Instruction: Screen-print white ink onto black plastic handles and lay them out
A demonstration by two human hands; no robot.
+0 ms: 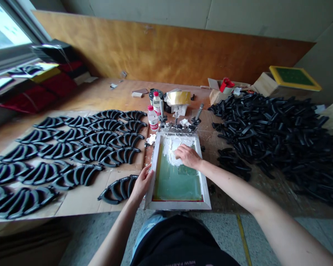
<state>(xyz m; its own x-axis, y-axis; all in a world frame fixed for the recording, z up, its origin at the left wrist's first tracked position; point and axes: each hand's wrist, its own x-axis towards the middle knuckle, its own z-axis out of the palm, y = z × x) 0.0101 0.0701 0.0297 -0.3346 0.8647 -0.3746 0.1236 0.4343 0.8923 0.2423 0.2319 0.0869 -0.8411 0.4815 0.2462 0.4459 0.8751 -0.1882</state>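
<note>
A screen printing frame (206, 192) with a pale metal rim and green mesh lies in front of me. White ink (166, 146) is smeared over the mesh's far part. Over that ink is my right hand (187, 156), its fingers bent together and pointing down; whatever they grip is hidden. My left hand (142, 181) holds the frame's left edge, with its fingers partly out of sight. Beside it, on the cardboard, lies a fan-like group of curved black plastic parts (119, 189). A metal hinge clamp (179, 128) stands at the frame's far end.
Rows of curved black parts (94, 138) cover the cardboard (83, 199) at left. A large heap of black parts (255, 129) fills the right side. Behind the frame stand two red-capped bottles (152, 120). Another yellow-rimmed screen (295, 77) rests on a box at the back right.
</note>
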